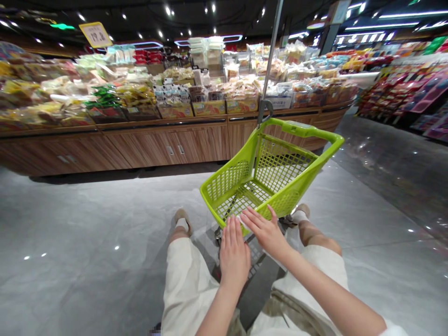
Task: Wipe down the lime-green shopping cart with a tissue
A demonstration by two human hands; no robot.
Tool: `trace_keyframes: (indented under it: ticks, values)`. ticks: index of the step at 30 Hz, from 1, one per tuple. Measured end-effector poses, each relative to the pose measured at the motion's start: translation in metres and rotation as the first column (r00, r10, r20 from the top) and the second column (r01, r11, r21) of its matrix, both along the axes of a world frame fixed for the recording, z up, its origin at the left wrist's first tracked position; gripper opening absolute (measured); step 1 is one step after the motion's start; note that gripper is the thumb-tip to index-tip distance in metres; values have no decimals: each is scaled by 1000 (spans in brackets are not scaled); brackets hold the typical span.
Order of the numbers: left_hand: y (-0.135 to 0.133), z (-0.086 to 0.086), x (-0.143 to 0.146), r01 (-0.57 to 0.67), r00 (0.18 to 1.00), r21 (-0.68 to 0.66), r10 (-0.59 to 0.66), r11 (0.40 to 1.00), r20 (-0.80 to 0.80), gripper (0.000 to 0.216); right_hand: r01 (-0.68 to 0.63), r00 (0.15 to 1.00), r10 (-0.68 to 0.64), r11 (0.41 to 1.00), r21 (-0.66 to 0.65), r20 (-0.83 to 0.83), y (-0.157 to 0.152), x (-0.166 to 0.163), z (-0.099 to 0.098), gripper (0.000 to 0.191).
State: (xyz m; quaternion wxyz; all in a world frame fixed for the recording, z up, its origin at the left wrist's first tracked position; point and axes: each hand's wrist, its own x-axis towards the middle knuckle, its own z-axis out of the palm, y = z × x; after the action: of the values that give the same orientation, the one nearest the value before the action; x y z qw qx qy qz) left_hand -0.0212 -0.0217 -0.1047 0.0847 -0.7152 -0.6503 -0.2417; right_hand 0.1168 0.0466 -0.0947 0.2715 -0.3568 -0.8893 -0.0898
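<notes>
A bright green shopping cart (224,177) with a latticed plastic basket stands between my legs, angled to the right. My left hand (234,249) lies palm down at the near end of its rim, fingers straight and close together. Just to the right, my right hand (264,229) reaches over the same corner with its fingers stretched out and the thumb apart. A small whitish patch shows by the right fingertips; I cannot make out what it is. The palms are hidden, and how firmly they touch the rim is unclear. Nothing is visible inside the basket.
A long wooden display counter (168,144) heaped with packaged food runs beyond the cart. A grey pole (272,51) rises from the cart's far corner. The price sign (95,35) reads 19.8. Shelves (388,86) of colourful goods stand right. Grey floor (87,233) is shiny.
</notes>
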Motion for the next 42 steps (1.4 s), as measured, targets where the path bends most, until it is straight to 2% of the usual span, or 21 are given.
trace_keyframes:
  ticks: [2,6,9,11,14,17,20,23,26,28,32,35,37,40,42]
  values:
    - [1,-1,-2,2,1000,1,-2,1000,-10,86,29,1000,-29,999,16,8,17,23,5,57]
    - [1,0,0,1,1000,4,-1,1000,-4,84,249,968,-248,968,37,-27,51,73,16,65]
    - [-1,1,4,4,1000,11,-4,1000,27,84,341,937,-337,940,27,-94,46,68,15,66]
    - [-2,2,7,4,999,12,-5,1000,46,85,294,947,-292,956,1,-132,28,42,9,64]
    - [-3,2,8,10,999,3,-10,1000,47,86,118,985,-119,993,-17,-128,-1,2,-1,57]
    - [-3,2,6,11,999,-6,-11,1000,33,87,1,997,0,1000,7,-72,-3,-3,-3,54]
    - [-3,2,4,10,1000,-16,-10,1000,17,84,53,998,-51,998,43,-48,23,32,3,59]
    - [-3,2,4,7,1000,-25,-7,1000,2,84,229,971,-224,972,57,-84,51,71,12,63]
    - [-4,1,6,10,1000,-26,-10,1000,-5,84,318,945,-312,947,43,-101,51,73,15,63]
    - [-5,0,7,9,1000,-26,-9,1000,-7,84,264,962,-261,964,17,-84,34,52,13,62]
    - [-6,-1,8,1,1000,-33,-2,999,-18,86,51,997,-52,999,-14,-57,-7,0,5,55]
    - [-6,-1,5,0,999,-47,-1,999,-41,83,-1,1000,2,999,35,-25,-7,0,5,51]
    - [-6,-1,4,1,999,-49,-4,999,-48,78,45,999,-45,997,64,-5,10,22,9,53]
    - [-6,-1,4,10,999,-42,-12,999,-44,76,246,969,-245,967,64,-31,40,62,17,60]
    - [-6,-1,6,12,999,-34,-13,999,-37,76,354,934,-350,934,58,-66,49,75,19,63]
